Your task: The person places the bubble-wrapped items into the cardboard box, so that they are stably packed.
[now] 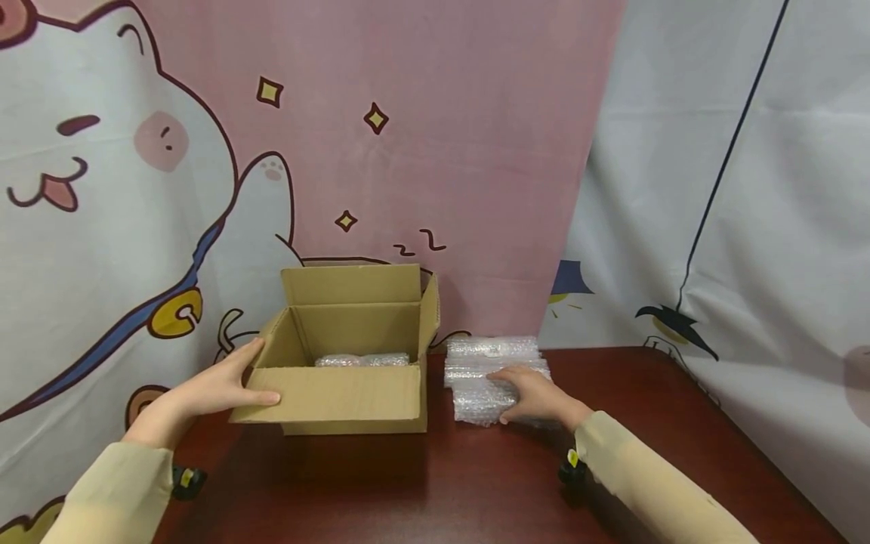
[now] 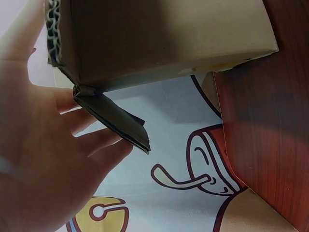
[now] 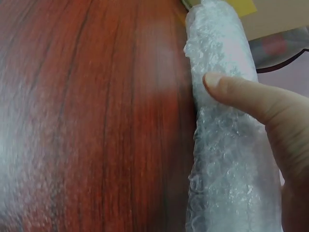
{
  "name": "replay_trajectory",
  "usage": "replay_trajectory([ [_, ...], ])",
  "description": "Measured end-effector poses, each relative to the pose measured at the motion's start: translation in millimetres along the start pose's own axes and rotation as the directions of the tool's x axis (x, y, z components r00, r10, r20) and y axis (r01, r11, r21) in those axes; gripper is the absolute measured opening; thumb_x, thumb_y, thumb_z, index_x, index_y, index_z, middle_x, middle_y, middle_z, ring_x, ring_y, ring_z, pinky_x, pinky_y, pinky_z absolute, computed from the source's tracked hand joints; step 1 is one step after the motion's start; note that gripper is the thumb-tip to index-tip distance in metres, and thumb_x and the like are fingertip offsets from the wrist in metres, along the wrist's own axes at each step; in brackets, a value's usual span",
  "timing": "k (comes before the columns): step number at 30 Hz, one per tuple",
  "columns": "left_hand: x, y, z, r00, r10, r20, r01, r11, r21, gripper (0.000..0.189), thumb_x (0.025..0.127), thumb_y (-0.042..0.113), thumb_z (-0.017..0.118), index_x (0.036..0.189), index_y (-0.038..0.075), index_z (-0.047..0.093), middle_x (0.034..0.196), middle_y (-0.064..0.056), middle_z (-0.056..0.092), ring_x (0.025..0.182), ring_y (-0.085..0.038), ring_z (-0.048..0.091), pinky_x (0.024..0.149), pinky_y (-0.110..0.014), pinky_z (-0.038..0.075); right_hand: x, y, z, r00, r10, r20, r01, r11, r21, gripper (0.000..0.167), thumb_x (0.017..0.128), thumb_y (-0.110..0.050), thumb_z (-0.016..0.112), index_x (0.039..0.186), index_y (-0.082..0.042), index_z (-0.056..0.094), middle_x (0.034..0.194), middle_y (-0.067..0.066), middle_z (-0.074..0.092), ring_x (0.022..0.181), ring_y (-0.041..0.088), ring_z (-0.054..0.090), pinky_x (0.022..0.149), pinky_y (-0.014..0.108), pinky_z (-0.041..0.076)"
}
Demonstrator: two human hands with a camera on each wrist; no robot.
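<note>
A cardboard box (image 1: 397, 419) stands with its flaps spread out and bubble-wrapped rolls (image 1: 381, 360) inside. At its left front corner, my left hand (image 1: 207, 389) holds the flaps, thumb lying over the front one. In the left wrist view, the fingers pass behind a side flap (image 2: 113, 118) that hides some fingertips. To the right of the box, several bubble-wrapped rolls (image 1: 492, 347) lie side by side. My right hand (image 1: 541, 397) grips the nearest roll (image 3: 227, 140), its thumb on the near side and the other fingers over the far side, partly hidden.
Everything stands on a dark red wooden table (image 1: 469, 483), whose right edge runs beside a pale curtain (image 1: 748, 189). Close behind the box hangs a pink printed cloth (image 1: 462, 151) with a cartoon cat at the left.
</note>
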State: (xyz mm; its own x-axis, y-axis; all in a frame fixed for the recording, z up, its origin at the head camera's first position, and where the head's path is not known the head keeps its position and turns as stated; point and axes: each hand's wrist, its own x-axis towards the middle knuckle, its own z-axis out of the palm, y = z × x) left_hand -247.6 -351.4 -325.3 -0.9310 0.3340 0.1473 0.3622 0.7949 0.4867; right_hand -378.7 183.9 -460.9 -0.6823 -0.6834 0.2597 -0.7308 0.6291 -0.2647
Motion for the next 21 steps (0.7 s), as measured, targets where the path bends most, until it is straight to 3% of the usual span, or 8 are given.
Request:
replay_trajectory([
  [12, -1.5, 0.1, 1.0, 1.000, -0.016, 0.009, 0.016, 1.000, 0.000, 0.111, 0.077, 0.034, 0.081, 0.149, -0.013, 0.011, 0.149, -0.039, 0.016, 0.134, -0.056, 0.020, 0.099, -0.070, 0.025, 3.4, -5, 0, 1.000, -0.007, -0.007, 0.006, 0.998, -0.062, 0.073, 0.066, -0.030, 0.088, 0.130, -0.008, 0.061, 0.125, 0.009, 0.062, 0.119, 0.033, 0.053, 0.097, 0.049, 0.042],
  [17, -1.4, 0.7, -0.7, 1.000, -0.007, 0.004, 0.007, 1.000, 0.005, 0.111, 0.077, 0.034, 0.081, 0.149, -0.013, 0.011, 0.149, -0.039, 0.016, 0.134, -0.056, 0.019, 0.099, -0.069, 0.024, 7.1, -8, -5, 0.999, -0.040, -0.013, 0.039, 0.998, -0.057, 0.072, 0.065, -0.028, 0.087, 0.129, -0.006, 0.062, 0.122, 0.010, 0.063, 0.113, 0.031, 0.056, 0.094, 0.046, 0.045],
  [21, -0.3, 0.3, -0.9, 1.000, -0.001, 0.005, 0.001, 1.000, -0.001, 0.111, 0.077, 0.033, 0.082, 0.149, -0.013, 0.011, 0.149, -0.039, 0.016, 0.134, -0.056, 0.019, 0.099, -0.069, 0.024, 8.0, -10, -13, 1.000, -0.016, 0.011, 0.016, 0.999, -0.040, 0.073, 0.066, -0.029, 0.087, 0.130, -0.006, 0.061, 0.124, 0.010, 0.062, 0.115, 0.030, 0.056, 0.094, 0.046, 0.045],
])
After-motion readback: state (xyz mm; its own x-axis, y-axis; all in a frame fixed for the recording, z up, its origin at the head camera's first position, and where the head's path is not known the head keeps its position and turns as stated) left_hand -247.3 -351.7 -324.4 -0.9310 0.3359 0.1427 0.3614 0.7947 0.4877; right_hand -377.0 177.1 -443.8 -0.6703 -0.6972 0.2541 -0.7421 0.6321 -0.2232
